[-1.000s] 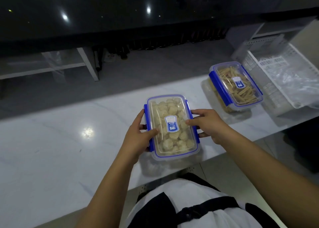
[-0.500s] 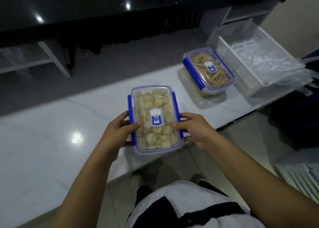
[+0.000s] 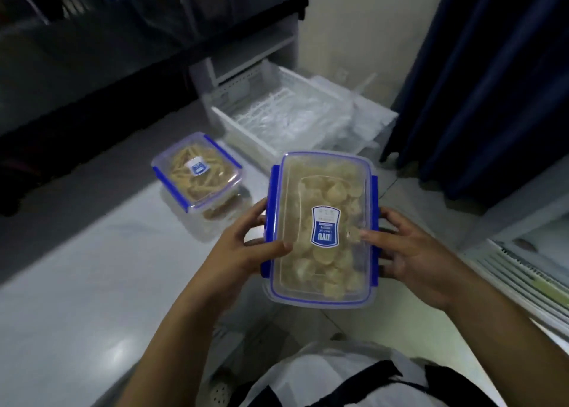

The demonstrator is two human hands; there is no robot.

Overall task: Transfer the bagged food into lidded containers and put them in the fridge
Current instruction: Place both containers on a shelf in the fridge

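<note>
With both hands, left hand and right hand, gripping the lidded container at centre frame, best carry it level toward the fridge.

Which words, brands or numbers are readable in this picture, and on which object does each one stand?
Blue sticker on held container: print seen upside down, too blurred to read.
Blue sticker on far container: too small, unreadable.
Nothing else bears readable text.

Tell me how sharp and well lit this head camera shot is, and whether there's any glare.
Head view: dim and bluish, with the edges smeared; the held container and both hands, left and right, are fairly sharp; soft glare on the white counter; wide-angle bending.
</note>
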